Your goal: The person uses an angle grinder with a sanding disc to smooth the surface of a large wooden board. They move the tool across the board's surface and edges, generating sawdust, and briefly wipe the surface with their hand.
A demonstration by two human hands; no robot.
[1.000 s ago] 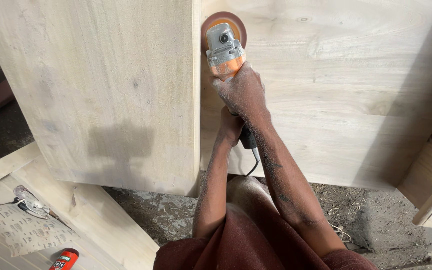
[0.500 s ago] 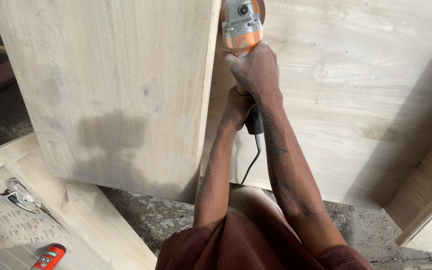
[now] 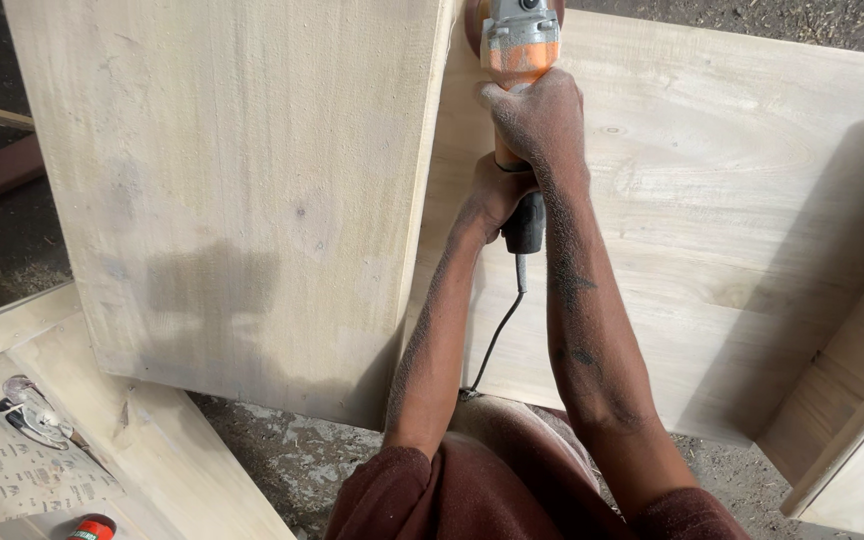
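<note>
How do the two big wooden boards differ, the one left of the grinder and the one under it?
The left board sits higher and overlaps the right board, which lies lower beneath the grinder. The left board's grain runs lengthwise away from the person; the right board shows wide swirling grain and a small knot. The right board is partly in shadow at its right side; the left board carries only a small shadow patch. Both are pale, bare wood, dusty.

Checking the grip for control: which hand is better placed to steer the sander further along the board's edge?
Probably the right hand: it grips the sander just behind its head. The left hand holds the rear handle, so it mostly steadies.
</note>
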